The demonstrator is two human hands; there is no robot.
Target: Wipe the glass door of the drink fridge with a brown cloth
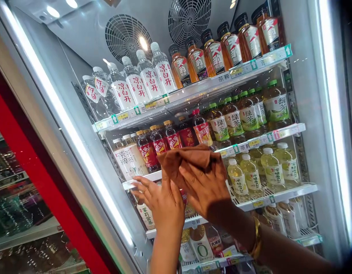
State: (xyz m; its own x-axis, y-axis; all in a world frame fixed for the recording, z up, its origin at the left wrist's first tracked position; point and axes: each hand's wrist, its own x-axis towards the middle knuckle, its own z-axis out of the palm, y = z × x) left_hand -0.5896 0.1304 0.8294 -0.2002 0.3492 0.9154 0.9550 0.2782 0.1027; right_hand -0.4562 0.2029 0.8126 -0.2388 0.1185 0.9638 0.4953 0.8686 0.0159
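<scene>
My right hand [206, 186], with a gold bangle [257, 238] on its wrist, is pressed over a folded brown cloth [187, 158]. The cloth bunches above and behind its fingers, in front of the middle shelves. Just left of it, my left hand [164, 203] is raised with its fingers spread and nothing in it. Its thumb points up close to the cloth's lower left edge; whether it touches the cloth I cannot tell. Behind both hands, partly hidden, stand red-labelled bottles [173, 139] of dark drink.
A lit drinks cooler holds white-labelled water bottles [149, 83], amber bottles [214, 57], green-capped tea bottles [250, 114] and pale yellow bottles [271, 167] on tilted-looking shelves. Bright light strips [70, 125] run down both sides. A red frame [47, 171] crosses the left.
</scene>
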